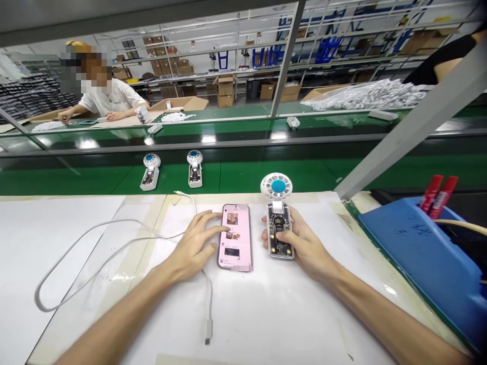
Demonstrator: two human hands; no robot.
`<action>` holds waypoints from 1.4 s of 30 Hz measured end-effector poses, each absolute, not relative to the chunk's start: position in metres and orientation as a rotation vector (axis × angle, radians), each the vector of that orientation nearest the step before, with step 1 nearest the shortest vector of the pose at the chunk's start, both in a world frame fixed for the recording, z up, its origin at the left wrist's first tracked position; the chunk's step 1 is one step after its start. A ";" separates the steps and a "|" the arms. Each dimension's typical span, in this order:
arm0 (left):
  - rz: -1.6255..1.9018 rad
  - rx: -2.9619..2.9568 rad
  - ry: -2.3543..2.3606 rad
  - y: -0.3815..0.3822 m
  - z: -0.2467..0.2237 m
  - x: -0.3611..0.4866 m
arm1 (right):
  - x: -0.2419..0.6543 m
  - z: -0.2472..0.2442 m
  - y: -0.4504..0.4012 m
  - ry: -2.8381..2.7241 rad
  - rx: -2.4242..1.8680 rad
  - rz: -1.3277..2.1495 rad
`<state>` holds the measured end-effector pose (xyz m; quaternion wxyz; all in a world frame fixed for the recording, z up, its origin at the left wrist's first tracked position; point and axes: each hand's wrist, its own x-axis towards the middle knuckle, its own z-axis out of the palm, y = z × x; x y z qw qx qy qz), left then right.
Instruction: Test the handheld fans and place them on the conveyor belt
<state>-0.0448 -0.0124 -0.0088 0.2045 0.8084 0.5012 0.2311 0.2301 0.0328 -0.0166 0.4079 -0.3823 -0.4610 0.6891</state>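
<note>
A phone (236,238) with a lit pink screen lies flat on the white table. My left hand (194,246) rests beside it with fingers spread, the index fingertip over the left edge of its screen. To the right of the phone, my right hand (300,238) is closed round a small handheld fan (279,218). This fan has a round white slotted head with a blue centre, and a handle whose circuit board is exposed, with my thumb on the board. A white USB cable (125,241) loops past my left wrist, its plug (207,332) in front.
Two similar fans (150,172) (195,170) lie on the green conveyor belt (236,175) beyond the table. A blue bin (422,253) with red markers (437,195) stands at the right, near a slanted metal post (414,121). Across the belt sits a co-worker (110,99) in white.
</note>
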 end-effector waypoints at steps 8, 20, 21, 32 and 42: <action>0.648 2.240 1.384 -0.013 -0.008 -0.046 | 0.231 -0.014 0.031 -1.195 -0.981 1.746; 0.834 2.275 1.195 -0.013 -0.008 -0.050 | 0.229 -0.019 0.031 -1.154 -0.989 1.705; 0.814 2.274 1.210 -0.013 -0.008 -0.050 | 0.228 -0.018 0.031 -1.152 -0.992 1.700; 0.698 2.226 1.351 -0.012 -0.006 -0.045 | 0.229 -0.018 0.029 -1.168 -1.001 1.646; 0.713 2.221 1.343 -0.013 -0.008 -0.047 | 0.228 -0.018 0.027 -1.150 -1.030 1.659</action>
